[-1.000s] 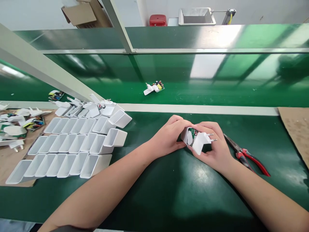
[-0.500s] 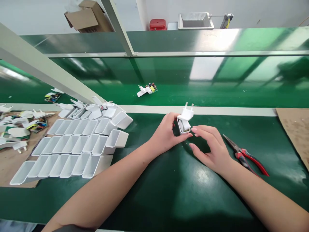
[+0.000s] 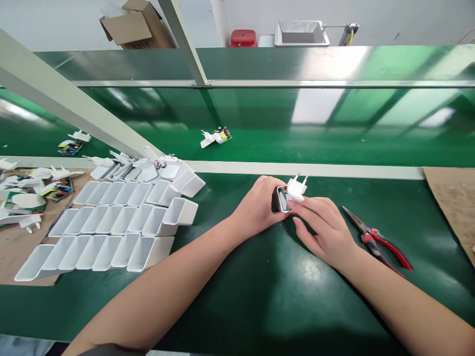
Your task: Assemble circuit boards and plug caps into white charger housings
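The green table point(image 3: 237, 301) spread out on the near side of the held case point(image 3: 282, 203). Well to that case's left stood three rows of open white cases point(image 3: 100, 253), partly on a cardboard sheet point(image 3: 17, 257). To its right lay red-handled pliers point(image 3: 372, 237). Just right of it, the right hand point(image 3: 328, 230) touched the plug cap point(image 3: 296, 190) with its fingertips, the thumb standing apart. The left hand point(image 3: 256, 205) was wrapped around the held case from its left; I could not tell whether the case touched the table. The cap tilted over the case's right edge, prongs up, with a bit of circuit board point(image 3: 283, 191) showing inside. Far left of the case, loose plugs and boards point(image 3: 25, 201) covered the cardboard. Beyond it ran a pale rail point(image 3: 334, 170), then a green surface point(image 3: 297, 144) bearing another plug with its board point(image 3: 217, 137). Farthest behind it were a red stool point(image 3: 244, 38) and a metal bin point(image 3: 301, 33).
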The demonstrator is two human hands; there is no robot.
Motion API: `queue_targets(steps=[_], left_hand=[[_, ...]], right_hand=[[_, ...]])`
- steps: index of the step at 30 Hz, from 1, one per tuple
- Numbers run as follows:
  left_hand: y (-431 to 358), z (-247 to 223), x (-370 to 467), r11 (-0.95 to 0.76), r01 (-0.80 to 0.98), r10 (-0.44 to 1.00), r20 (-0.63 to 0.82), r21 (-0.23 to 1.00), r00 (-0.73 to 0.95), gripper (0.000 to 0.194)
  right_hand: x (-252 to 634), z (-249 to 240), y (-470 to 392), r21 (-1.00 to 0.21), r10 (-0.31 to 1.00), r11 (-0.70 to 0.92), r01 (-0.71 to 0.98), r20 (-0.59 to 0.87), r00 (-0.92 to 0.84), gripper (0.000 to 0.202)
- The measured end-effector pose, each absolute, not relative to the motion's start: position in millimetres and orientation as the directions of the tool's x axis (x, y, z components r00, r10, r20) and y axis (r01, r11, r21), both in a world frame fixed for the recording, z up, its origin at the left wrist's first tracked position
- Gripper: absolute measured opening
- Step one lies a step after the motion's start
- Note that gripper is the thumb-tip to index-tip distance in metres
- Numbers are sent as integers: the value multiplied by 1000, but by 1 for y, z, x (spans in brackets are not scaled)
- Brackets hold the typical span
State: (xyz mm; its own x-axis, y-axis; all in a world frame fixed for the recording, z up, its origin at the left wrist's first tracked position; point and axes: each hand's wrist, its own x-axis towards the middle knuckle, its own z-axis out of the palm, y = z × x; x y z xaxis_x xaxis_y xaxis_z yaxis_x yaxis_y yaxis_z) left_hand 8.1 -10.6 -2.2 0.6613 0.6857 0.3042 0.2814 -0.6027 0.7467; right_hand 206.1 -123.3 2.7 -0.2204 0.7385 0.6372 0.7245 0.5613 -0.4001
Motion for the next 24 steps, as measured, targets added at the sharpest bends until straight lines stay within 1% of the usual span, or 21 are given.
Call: queue_targets(steps=[5,10,14,17,24], left_hand=[[-10,-4,8,-660,206,632,386,723,672,43],[-8,-9,8,-711,185,596,442,679,670,45],[-8,-12,9,-751,159,565,499,641,657,41],[-8,-13,9,-767,158,552,515,622,655,40],[-8,-11,9,-788,169,534,522,591,665,36]], right_hand=[[208,1,-127,-330,705,599,730,649,-285,72],[208,2,-128,-301,692,610,733,652,-309,61],[205,9,-126,-246,676,620,745,650,-347,51],[203,12,-124,-216,666,623,752,651,-364,48],[204,14,-123,-237,678,622,746,640,-362,45]])
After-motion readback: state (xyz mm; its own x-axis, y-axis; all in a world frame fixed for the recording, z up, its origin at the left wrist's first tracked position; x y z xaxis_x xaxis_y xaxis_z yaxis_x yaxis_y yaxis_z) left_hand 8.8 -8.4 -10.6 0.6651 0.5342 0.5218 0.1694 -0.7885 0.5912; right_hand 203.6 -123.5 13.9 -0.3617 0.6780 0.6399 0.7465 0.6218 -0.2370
